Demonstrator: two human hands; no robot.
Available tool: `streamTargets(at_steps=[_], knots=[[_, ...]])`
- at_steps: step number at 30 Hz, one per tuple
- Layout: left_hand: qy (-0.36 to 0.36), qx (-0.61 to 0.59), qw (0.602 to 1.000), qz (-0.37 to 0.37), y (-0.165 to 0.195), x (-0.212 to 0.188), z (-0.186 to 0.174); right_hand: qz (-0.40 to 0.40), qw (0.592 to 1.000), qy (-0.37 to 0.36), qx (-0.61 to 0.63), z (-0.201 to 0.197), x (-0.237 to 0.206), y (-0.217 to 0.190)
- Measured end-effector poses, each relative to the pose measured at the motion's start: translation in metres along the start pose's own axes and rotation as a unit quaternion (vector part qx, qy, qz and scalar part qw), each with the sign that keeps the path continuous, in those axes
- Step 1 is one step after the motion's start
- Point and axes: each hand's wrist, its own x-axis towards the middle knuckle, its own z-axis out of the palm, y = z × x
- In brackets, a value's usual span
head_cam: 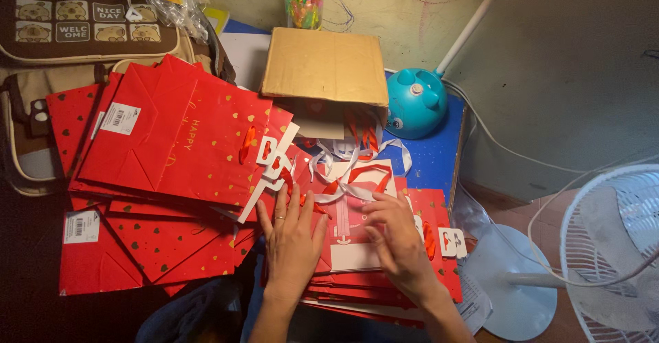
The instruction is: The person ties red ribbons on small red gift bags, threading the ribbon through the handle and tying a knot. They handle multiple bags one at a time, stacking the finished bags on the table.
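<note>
My left hand [292,237] lies flat, fingers spread, on a flattened red paper gift bag [347,243] atop a short stack in front of me; a ring sits on one finger. My right hand [397,237] rests on the same bag, fingers bent and pressing near its white inner card. Red and white ribbon handles [357,178] lie tangled just beyond my fingertips. A bigger pile of flat red gift bags with gold hearts [171,144] spreads to the left, next to my left hand.
An open cardboard box [326,68] stands behind the ribbons. A teal round lamp base [415,103] sits on the blue table [429,161]. A brown bag [82,24] lies far left, a jar of coloured bits [304,3] behind. A white fan [611,247] stands right.
</note>
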Motion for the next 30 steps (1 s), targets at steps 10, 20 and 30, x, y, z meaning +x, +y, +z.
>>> streamTargets(at_steps=[10, 20, 30], knots=[[0.045, -0.077, 0.996, 0.029, 0.033, -0.006, -0.004, 0.262, 0.930, 0.047, 0.255, -0.011, -0.037, 0.032], [-0.008, -0.230, 0.967, 0.111, 0.098, 0.009, 0.012, 0.256, 0.869, 0.110, 0.410, -0.044, -0.041, 0.054], [-0.043, -0.037, 0.997, 0.055, 0.056, 0.053, 0.022, 0.172, 0.866, 0.092, 0.460, -0.059, -0.067, 0.053]])
